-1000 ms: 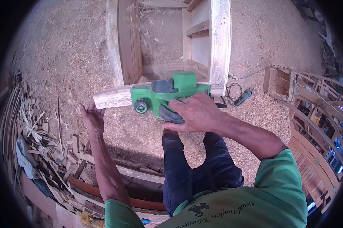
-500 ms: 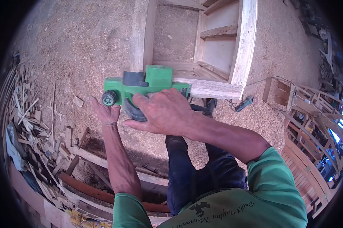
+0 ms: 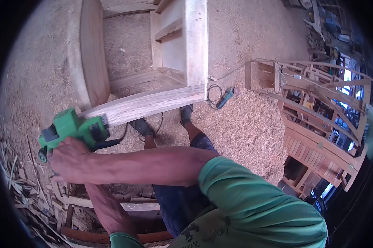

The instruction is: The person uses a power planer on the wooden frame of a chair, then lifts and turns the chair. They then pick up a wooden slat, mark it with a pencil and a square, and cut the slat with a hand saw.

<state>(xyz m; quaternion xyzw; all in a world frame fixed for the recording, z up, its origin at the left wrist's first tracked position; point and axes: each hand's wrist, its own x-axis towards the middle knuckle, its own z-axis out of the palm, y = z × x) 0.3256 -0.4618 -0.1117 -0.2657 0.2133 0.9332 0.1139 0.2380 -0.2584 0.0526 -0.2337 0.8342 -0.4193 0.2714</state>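
Note:
My right hand [image 3: 71,159] is closed around the handle of a green electric planer [image 3: 67,122]. The planer is tilted at the left end of the frame's near rail [image 3: 149,102], whose top face is pale and rough. That rail belongs to a wooden furniture frame [image 3: 196,45] with inner slats. From below, my left forearm [image 3: 110,208] reaches up and passes behind my right arm. My left hand and its fingers are hidden there, so I cannot see whether they touch the planer.
An angle grinder [image 3: 226,99] with a cord lies on the shavings to the right. Beyond it are a small wooden box [image 3: 262,75] and a slatted wooden piece [image 3: 308,151]. Scrap wood [image 3: 19,182] is piled at lower left. My feet [image 3: 142,127] are beside the rail.
The planer and my right hand have moved left along the near rail to its end. My left hand, earlier open near the planer's front knob, is now hidden. The view has shifted right.

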